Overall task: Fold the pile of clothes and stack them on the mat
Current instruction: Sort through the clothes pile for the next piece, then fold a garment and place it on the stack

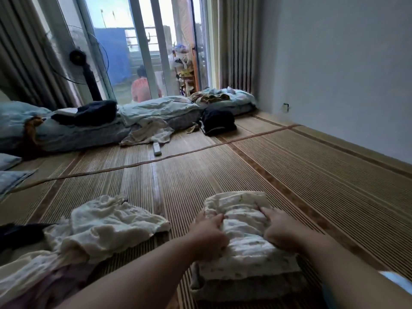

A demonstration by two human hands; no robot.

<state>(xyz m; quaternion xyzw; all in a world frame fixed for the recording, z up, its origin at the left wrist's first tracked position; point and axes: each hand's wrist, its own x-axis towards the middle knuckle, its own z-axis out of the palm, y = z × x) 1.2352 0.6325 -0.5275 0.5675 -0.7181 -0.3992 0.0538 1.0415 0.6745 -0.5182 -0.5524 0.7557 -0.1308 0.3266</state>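
Observation:
A small white patterned garment (240,210) lies on top of a stack of folded clothes (245,284) on the woven mat (301,175), just in front of me. My left hand (208,236) grips the garment's left part with curled fingers. My right hand (279,230) rests on its right part, fingers bent into the cloth. To the left sits the unfolded pile of clothes (93,228), mostly crumpled white muslin, with a dark piece (17,235) at its left edge.
A white remote (157,148) lies on the mat further ahead. Bedding (156,110), loose white cloth (149,132) and a dark bag (217,122) line the far side. A standing fan (85,70) and glass doors are behind; a wall runs along the right.

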